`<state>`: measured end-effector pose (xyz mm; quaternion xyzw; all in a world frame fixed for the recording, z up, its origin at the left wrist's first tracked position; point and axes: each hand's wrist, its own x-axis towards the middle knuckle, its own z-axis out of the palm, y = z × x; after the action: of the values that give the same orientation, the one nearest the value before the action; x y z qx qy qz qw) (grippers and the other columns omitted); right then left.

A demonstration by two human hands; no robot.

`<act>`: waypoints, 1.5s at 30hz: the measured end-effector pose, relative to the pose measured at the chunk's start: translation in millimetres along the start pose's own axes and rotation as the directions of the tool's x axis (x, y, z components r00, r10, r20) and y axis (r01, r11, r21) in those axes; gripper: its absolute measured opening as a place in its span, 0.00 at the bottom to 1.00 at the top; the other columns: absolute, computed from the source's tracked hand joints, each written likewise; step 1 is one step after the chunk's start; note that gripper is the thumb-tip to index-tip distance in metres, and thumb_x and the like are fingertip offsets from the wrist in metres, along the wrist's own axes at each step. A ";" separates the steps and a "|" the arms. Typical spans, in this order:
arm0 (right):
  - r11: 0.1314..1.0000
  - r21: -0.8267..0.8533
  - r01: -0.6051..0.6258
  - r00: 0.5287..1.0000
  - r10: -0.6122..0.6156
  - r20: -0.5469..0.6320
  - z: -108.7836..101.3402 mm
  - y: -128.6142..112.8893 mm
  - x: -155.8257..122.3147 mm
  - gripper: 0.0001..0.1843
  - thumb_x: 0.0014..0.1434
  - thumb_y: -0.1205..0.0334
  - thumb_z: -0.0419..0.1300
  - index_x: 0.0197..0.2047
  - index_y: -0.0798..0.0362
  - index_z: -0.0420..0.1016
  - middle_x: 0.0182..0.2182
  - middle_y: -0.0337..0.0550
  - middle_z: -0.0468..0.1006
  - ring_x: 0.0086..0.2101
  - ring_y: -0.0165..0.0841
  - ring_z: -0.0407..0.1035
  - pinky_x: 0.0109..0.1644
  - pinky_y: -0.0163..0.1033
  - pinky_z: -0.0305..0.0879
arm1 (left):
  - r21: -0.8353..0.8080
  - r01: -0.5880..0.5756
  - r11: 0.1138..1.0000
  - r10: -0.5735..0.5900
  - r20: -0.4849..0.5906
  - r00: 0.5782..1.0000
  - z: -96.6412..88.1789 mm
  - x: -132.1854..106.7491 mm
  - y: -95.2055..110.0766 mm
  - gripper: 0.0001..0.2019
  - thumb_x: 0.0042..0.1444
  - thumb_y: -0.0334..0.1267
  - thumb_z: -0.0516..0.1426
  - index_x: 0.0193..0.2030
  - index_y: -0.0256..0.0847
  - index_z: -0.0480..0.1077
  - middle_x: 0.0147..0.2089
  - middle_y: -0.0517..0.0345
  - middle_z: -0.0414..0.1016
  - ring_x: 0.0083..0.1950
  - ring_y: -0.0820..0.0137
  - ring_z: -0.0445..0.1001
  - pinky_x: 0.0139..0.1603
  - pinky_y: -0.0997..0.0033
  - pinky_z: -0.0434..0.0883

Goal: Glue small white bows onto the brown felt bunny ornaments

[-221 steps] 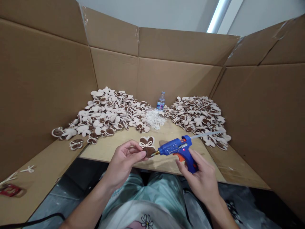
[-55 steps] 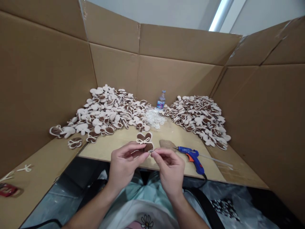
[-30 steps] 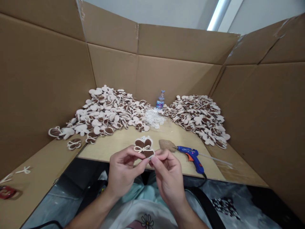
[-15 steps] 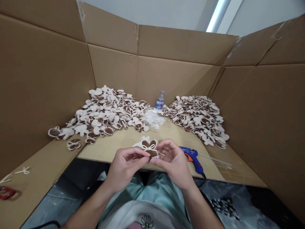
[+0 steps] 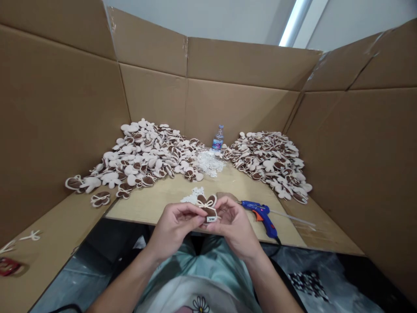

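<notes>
Between my two hands, above the table's front edge, is a brown felt bunny-head ornament with a pale border and a cream bow. A small white label with dark print shows at its lower edge. My left hand pinches its left side between thumb and fingers. On the other side, my right hand is closed on the ornament's right edge, its fingers partly behind it. Just beyond lies a small heap of white labels. To the right of my right hand rests a blue glue gun with an orange trigger and a clear glue stick.
Large piles of similar ornaments stand at the left and right. Between them are a water bottle and a bag of white pieces. Cardboard walls surround the table. A red object and loose bows lie at far left.
The white label now shows plainly at the ornament's lower edge, where it was mostly covered by fingers. Ornament and hands have shifted slightly; both hands keep their grip.
</notes>
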<state>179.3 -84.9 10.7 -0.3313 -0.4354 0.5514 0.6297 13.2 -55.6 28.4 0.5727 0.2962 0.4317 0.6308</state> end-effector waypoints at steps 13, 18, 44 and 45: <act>0.995 0.079 -0.054 0.998 0.056 -0.017 -5.8 -8.8 -2.5 0.16 0.43 0.56 0.75 0.33 0.51 0.78 0.28 0.36 0.78 0.25 0.26 0.70 0.31 0.32 0.70 | -0.152 0.054 0.987 -0.048 0.045 0.998 0.1 1.0 0.2 0.02 0.50 0.33 0.66 0.32 0.40 0.80 0.32 0.56 0.80 0.32 0.72 0.78 0.37 0.74 0.77; 0.998 0.039 -0.040 0.997 0.043 -0.069 -14.1 -18.7 -3.9 0.15 0.48 0.54 0.72 0.36 0.54 0.82 0.32 0.48 0.84 0.27 0.30 0.75 0.32 0.34 0.72 | -0.164 0.054 0.985 -0.049 0.030 0.998 -0.4 3.0 2.9 0.02 0.48 0.33 0.67 0.30 0.38 0.79 0.29 0.58 0.79 0.30 0.73 0.76 0.36 0.75 0.76; 0.520 -0.835 0.180 0.927 -0.373 -0.033 -87.7 -1.1 3.7 0.16 0.61 0.52 0.58 0.32 0.51 0.82 0.44 0.51 0.83 0.48 0.45 0.74 0.55 0.51 0.67 | 0.057 0.066 0.996 -0.064 -0.049 0.997 3.7 21.8 -30.4 0.11 0.39 0.32 0.70 0.24 0.37 0.71 0.26 0.61 0.76 0.30 0.74 0.73 0.36 0.74 0.71; 0.510 -0.839 0.191 0.930 -0.367 -0.012 -87.4 -2.4 3.5 0.16 0.62 0.52 0.57 0.34 0.51 0.82 0.45 0.52 0.82 0.50 0.45 0.73 0.57 0.52 0.65 | 0.067 0.075 0.995 -0.072 -0.042 0.997 4.1 22.9 -34.4 0.10 0.39 0.33 0.70 0.25 0.37 0.73 0.27 0.61 0.77 0.30 0.73 0.74 0.36 0.73 0.71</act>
<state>260.2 -76.4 -21.6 -0.5625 -0.6283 0.1398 0.5190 34.3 -36.3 -1.8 0.5739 0.3440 0.4091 0.6204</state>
